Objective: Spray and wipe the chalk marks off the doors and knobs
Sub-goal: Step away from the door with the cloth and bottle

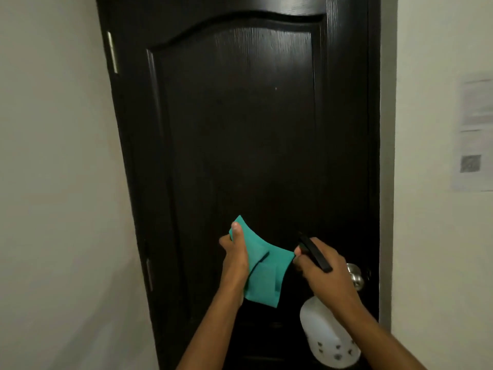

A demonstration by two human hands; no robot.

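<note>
Pale walls frame a dark wooden door point(240, 129) with a raised arched panel, its grain showing faintly near the top. Two metal hinges sit on its left edge, the upper hinge point(112, 52) bright and the lower hinge point(149, 273) duller. On the right wall hangs a blurred paper notice point(473, 132) with a square code printed near its bottom; the text cannot be read. Both forearms reach up from the bottom of the view toward the lower part of the door. The left hand point(236, 252) is raised with the wrist roughly straight, its thumb stretched upward along the front of a teal cloth point(262, 268) and its other fingers tucked behind it, so it pinches the cloth's upper left part. The cloth is folded, hanging down in front of the door, and its upper right corner stretches across to the right hand point(320, 265). That hand is curled round the black trigger head of a white spray bottle point(324, 332), and its fingertips also seem to nip the cloth's corner. The bottle's white body hangs below the hand, tilted, with small dark marks printed near its base. Just beyond the right hand, partly hidden by it, is the round metal door knob point(356, 276) near the door's right edge. Whether chalk marks lie on the panel cannot be told.
</note>
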